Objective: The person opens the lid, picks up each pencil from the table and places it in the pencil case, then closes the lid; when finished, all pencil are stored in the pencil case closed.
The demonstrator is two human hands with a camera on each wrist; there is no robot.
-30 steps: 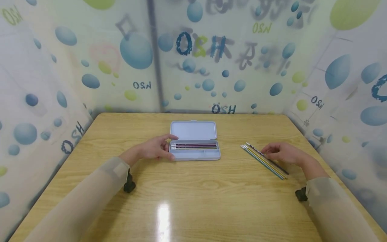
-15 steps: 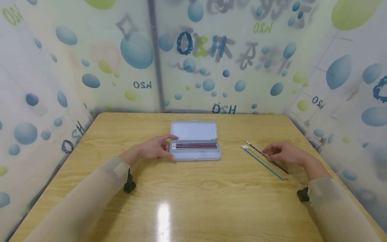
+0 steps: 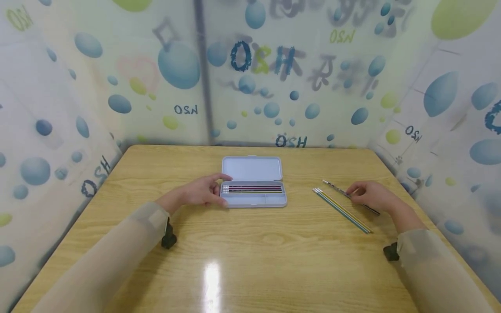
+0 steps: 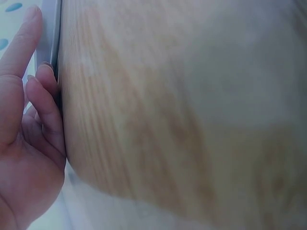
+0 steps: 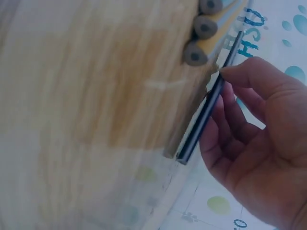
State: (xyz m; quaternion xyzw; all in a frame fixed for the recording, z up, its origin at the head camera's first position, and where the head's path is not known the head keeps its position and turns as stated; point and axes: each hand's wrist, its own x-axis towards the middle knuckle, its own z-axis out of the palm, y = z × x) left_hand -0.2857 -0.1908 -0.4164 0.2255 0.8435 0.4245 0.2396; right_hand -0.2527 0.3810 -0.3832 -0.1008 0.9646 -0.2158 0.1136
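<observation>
In the head view, a pale pencil case [image 3: 244,200] lies with its lid [image 3: 252,168] swung back. Several dark-striped pencils [image 3: 252,190] fill its long rear compartment. My left hand [image 3: 198,192] holds the left end of the case, thumb at the front corner and index finger near the hinge. To the right, my right hand [image 3: 372,196] pinches a black patterned pencil [image 3: 334,187] between thumb and fingers. Its shaft [image 5: 206,110] shows dark in the right wrist view, apart from three yellow and blue-green pencils [image 5: 205,27] seen end-on. Those pencils [image 3: 343,212] lie slanted on the table.
The wooden table [image 3: 274,261] has rounded far corners. Printed curtain-like walls [image 3: 250,117] with bubbles and lettering stand close behind and at both sides. A light glare [image 3: 212,282] falls on the near tabletop.
My right hand has drawn the black pencil away from the other loose pencils, to the right and slightly back. The left hand stays on the case.
</observation>
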